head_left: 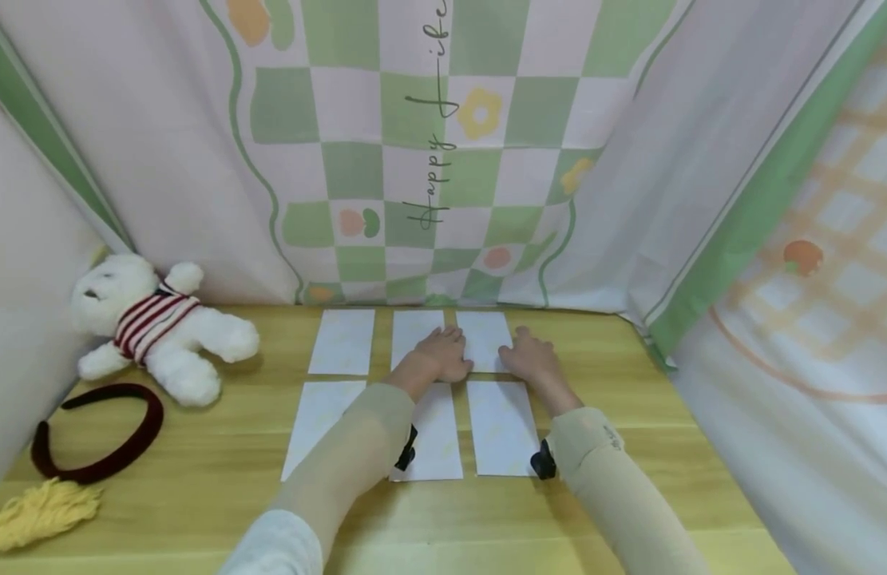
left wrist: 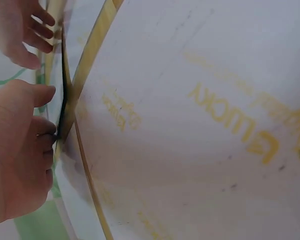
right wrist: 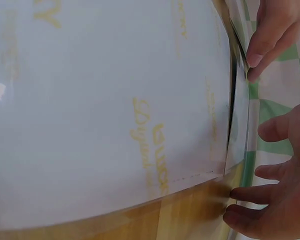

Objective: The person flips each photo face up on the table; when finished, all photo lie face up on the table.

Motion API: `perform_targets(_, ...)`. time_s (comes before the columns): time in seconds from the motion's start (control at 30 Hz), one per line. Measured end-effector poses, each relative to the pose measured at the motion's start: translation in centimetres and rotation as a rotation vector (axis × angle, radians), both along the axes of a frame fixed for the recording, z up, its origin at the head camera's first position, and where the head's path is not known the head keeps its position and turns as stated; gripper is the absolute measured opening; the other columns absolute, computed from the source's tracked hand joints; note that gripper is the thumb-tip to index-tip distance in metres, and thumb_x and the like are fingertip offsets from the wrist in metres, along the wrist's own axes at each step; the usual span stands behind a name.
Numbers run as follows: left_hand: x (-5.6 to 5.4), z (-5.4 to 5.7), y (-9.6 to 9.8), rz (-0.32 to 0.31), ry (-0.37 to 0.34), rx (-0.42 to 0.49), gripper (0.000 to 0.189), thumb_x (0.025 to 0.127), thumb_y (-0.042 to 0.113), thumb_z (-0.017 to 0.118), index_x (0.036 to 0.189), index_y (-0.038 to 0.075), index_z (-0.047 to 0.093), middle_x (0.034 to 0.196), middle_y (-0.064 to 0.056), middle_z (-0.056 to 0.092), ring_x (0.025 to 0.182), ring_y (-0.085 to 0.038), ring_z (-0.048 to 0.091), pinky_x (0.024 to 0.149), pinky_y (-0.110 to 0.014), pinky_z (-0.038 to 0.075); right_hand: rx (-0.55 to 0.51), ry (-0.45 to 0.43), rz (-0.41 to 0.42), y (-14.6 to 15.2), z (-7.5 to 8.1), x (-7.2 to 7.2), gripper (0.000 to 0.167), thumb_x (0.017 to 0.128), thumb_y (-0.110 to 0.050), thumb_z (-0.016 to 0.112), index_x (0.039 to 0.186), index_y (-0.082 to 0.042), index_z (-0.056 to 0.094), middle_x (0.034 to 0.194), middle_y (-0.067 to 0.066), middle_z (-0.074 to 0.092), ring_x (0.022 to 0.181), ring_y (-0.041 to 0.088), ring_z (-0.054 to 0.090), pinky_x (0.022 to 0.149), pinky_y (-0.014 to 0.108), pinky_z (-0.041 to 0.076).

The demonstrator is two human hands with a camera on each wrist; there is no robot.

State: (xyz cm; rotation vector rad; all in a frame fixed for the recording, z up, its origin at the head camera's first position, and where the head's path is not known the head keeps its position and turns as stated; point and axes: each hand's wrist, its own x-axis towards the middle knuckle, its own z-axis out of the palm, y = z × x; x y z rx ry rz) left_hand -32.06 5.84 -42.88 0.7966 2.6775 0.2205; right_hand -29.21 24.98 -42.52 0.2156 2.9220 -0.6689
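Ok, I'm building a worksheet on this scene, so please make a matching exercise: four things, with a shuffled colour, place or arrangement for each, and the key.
Things
1. white sheets
2. plush toy
3. headband
4. yarn bundle

Descriptions
A. dark red, an open curve
B. yellow, at the table's near left
C. laid out in two rows of three
D. white, wearing a striped top

Pairs: 1-C, 2-D, 3-A, 4-B

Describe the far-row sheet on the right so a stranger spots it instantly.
On the wooden table, six white sheets lie in two rows. Take the row nearer the checked cloth; the rightmost sheet, unlike its neighbours, shows between the left hand and right hand.
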Motion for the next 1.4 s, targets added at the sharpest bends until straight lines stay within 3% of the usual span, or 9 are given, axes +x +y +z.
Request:
perform_targets(0.2,-0.2,-0.7,0.0,-0.009,0.019,-0.002,0.064,0.111,0.038,0.039,0.163,0.002,0.027,0.175,-0.012,0.02,0.166,-0.026,0.014,0.138,-0.041,0.008,-0.061,-0.019,-0.006,-0.6,0.3,0.0,0.071,0.103,-0.035,0.041,0.162,0.003,0.025,0.162,0.034,0.037,0.15,0.065,0.023,0.123,0.074,0.028)
perform_targets(0.43,-0.3,-0.9,0.2,-0.02,0.05,-0.026,0.063,0.112,0.035,0.042,0.163,0.003,0.028,0.176,-0.011,0.02,0.165,-0.025,0.015,0.138,-0.04,0.009,-0.164,-0.023,-0.037,-0.8,0.6,-0.6,0.073,0.104,-0.038,0.04,0.162,0.003,0.022,0.164,0.032,0.034,0.151,0.061,0.024,0.126,0.071,0.025)
perform_targets(0.7,-0.3,-0.8,0.4,-0.001,0.064,-0.018,0.062,0.111,0.036,0.045,0.163,0.004,0.03,0.175,-0.011,0.021,0.165,-0.025,0.015,0.138,-0.04,0.01,-0.391,-0.062,-0.152,-1.0,1.2,-1.4,0.069,0.106,-0.036,0.042,0.161,0.002,0.025,0.164,0.031,0.033,0.152,0.051,0.033,0.127,0.063,0.031)
perform_targets(0.83,-0.1,-0.7,0.4,-0.001,0.065,-0.013,0.061,0.111,0.035,0.046,0.162,0.004,0.032,0.175,-0.011,0.023,0.165,-0.025,0.017,0.138,-0.039,0.011,-0.529,-0.086,-0.209,-0.8,1.4,-1.5,0.069,0.107,-0.034,0.042,0.161,0.002,0.021,0.167,0.029,0.028,0.154,0.048,0.029,0.13,0.062,0.026)
perform_targets(1.03,0.0,-0.8,0.4,-0.004,0.067,-0.019,0.061,0.111,0.035,0.046,0.162,0.004,0.033,0.175,-0.01,0.024,0.165,-0.024,0.018,0.138,-0.039,0.011,-0.652,-0.071,-0.231,-0.6,1.1,-1.4,0.067,0.107,-0.029,0.042,0.16,0.005,0.019,0.167,0.029,0.025,0.156,0.047,0.024,0.133,0.06,0.02)
perform_targets(1.4,-0.1,-1.1,0.9,-0.048,0.136,-0.081,0.064,0.111,0.035,0.046,0.164,0.005,0.026,0.175,-0.014,0.022,0.165,-0.028,0.018,0.138,-0.04,0.012,-0.7,-0.002,-0.293,-0.5,1.1,-2.0,0.064,0.106,-0.022,0.046,0.161,0.003,0.023,0.167,0.027,0.028,0.156,0.044,0.029,0.133,0.057,0.024)
